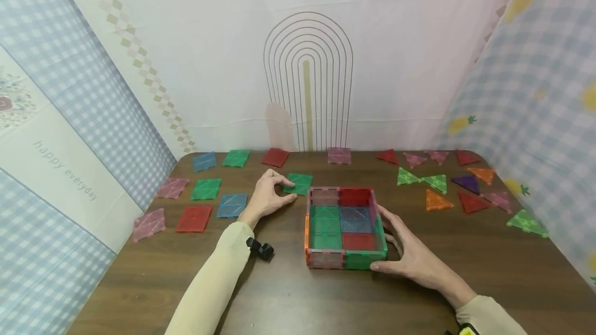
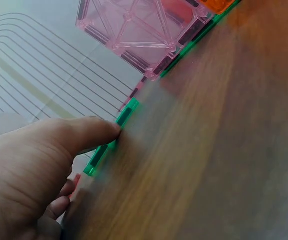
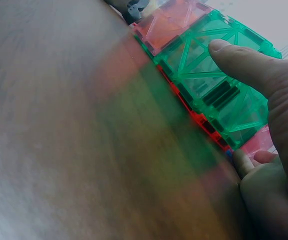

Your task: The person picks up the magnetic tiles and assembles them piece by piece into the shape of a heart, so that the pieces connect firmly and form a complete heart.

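Note:
A low open box of see-through magnetic tiles (image 1: 326,259) stands on the table before me, walled in pink, red, orange and green. Green, blue and red squares make up its floor. My right hand (image 1: 412,253) holds the box's right side, thumb on the green front wall (image 3: 199,60) and fingers along the right wall. Beyond the box's far left corner lies a flat green square tile (image 1: 301,182). Thumb and forefinger of my left hand (image 1: 269,196) pinch its left side. The left wrist view has the thumb against that tile's near edge.
Several square tiles lie spread at the left, among them a red square (image 1: 194,219) and a blue square (image 1: 232,206). A pink square (image 1: 339,155) is by the back edge. Triangle tiles, including an orange triangle (image 1: 437,200), are scattered at the right. A patterned cloth (image 1: 223,66) hangs behind.

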### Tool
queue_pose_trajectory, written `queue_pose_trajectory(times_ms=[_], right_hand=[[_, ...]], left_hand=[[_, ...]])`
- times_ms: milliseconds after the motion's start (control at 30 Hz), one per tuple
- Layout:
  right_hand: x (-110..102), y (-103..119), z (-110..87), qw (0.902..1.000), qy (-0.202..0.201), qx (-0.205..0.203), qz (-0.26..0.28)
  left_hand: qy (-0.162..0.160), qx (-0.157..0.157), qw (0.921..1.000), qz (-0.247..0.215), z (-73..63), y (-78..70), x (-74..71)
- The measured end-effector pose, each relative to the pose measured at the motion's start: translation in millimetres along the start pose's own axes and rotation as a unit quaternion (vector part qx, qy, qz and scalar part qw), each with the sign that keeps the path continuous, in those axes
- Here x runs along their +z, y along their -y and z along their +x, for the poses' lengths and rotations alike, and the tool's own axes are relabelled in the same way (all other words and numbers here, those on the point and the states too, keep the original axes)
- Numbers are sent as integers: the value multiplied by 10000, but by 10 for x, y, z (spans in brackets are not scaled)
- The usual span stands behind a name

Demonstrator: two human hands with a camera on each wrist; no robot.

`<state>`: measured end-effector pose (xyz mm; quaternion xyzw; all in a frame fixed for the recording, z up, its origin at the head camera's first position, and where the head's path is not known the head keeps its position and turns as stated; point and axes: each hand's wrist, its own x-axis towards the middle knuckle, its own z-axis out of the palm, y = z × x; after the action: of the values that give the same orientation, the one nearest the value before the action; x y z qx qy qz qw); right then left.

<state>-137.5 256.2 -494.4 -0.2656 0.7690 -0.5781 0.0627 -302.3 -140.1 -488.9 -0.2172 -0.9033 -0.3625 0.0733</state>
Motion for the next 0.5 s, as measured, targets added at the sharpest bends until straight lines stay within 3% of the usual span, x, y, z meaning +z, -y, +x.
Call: queue_pose_trajectory(times_ms=[133, 333, 500], right_hand=[[-4, 16, 3, 10000, -37, 55, -20], [1, 0, 4, 10000, -24, 33, -56], [4, -8, 2, 10000, -36, 33, -40]], left_hand=[[125, -19, 9999, 3, 10, -16, -12], [614, -148, 9980, -102, 10, -6, -65], [645, -93, 9974, 323, 10, 23, -95]])
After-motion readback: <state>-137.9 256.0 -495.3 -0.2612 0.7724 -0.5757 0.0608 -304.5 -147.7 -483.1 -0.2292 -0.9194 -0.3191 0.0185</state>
